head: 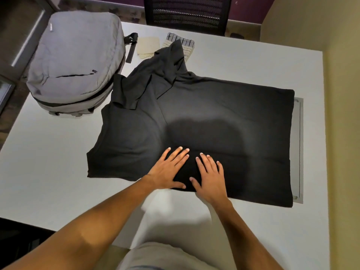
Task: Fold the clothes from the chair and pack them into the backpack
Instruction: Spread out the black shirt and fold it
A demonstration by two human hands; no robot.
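Both hands were laid flat on the near edge of a black T-shirt (214, 117), fingers straight and spread, nothing gripped. The left hand (167, 170) was pressed on the cloth just left of the right hand (211, 177); thumbs were nearly touching, a small gap was kept between them. The shirt was spread across the white table (48, 172), its right part lying flat and smooth, its right edge reaching a grey metal plate (299, 149) set into the tabletop. The left part was seen rumpled, with a sleeve (126, 92) folded back over the body and a bunched section (171, 61) rising toward the far side. A grey backpack (78, 61) was lying flat at the far left of the table, zip closed, just beside the rumpled sleeve. Beyond the shirt, a cream folded cloth (147, 45) and a striped folded cloth (183, 42) were placed side by side, the striped one partly covered by the bunched section. A black mesh chair (187, 14) stood past the far table edge
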